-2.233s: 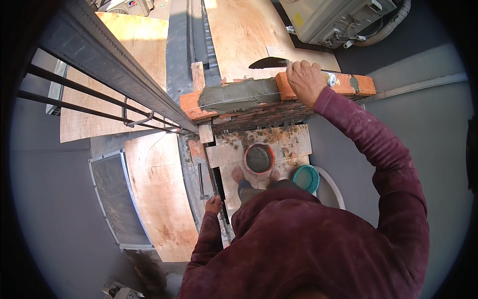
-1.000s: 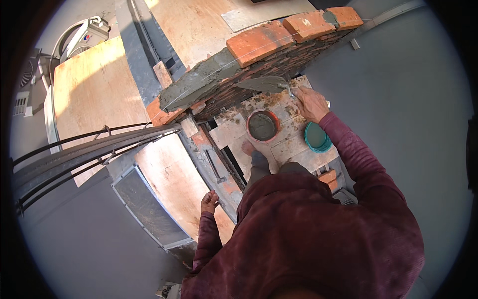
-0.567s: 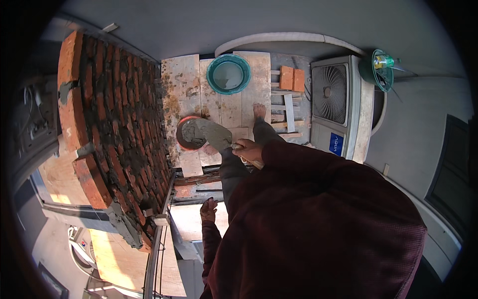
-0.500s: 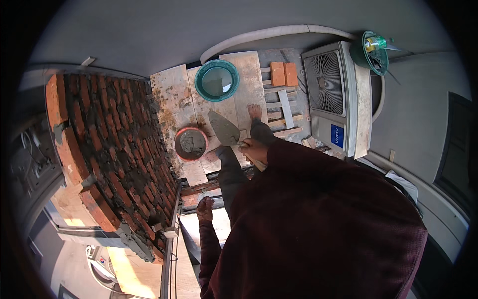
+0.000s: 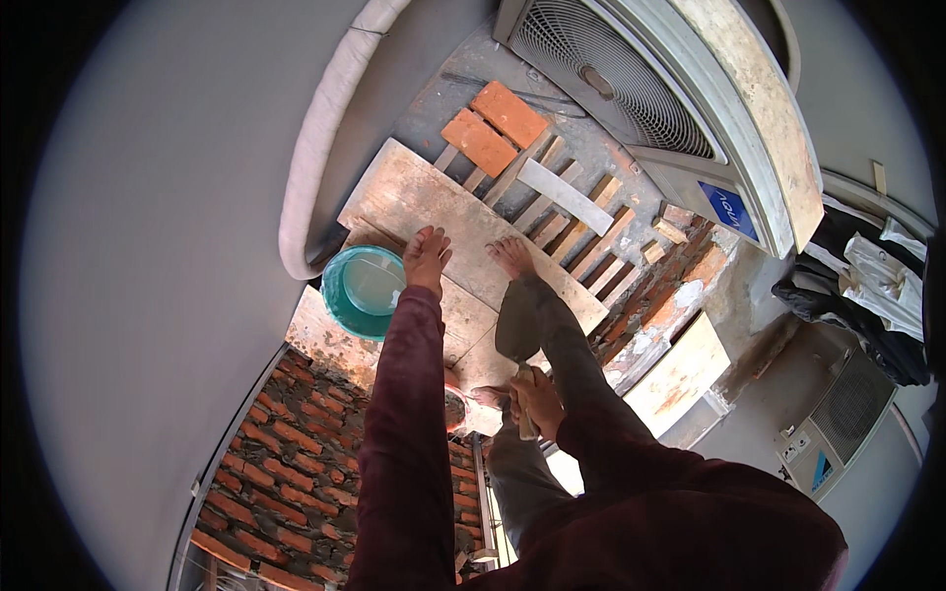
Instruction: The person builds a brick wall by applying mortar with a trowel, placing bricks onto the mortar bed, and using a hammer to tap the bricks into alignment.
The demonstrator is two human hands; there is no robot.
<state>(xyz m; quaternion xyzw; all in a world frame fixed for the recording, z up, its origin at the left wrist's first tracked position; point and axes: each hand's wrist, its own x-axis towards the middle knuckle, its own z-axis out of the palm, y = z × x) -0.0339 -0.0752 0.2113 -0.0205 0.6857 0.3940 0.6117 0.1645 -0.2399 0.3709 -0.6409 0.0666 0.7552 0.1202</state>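
left hand point(image 5: 427, 258) stretches out ahead of the body point(image 5: 680, 532) on a long, nearly straight arm point(image 5: 406, 424), fingers parted; on my feed it shows right beside the teal tub point(image 5: 343, 295), and i can't tell how high above the boards point(image 5: 394, 189) it is. right hand point(image 5: 537, 402) sits in closer to the body, fingers curled round the trowel point(image 5: 517, 330) by its handle, the blade pointing away from the body, beside the right leg point(image 5: 570, 360). i see the red tub point(image 5: 453, 380) partly hidden behind that straight arm, and two bricks point(image 5: 509, 112) beyond the boards.
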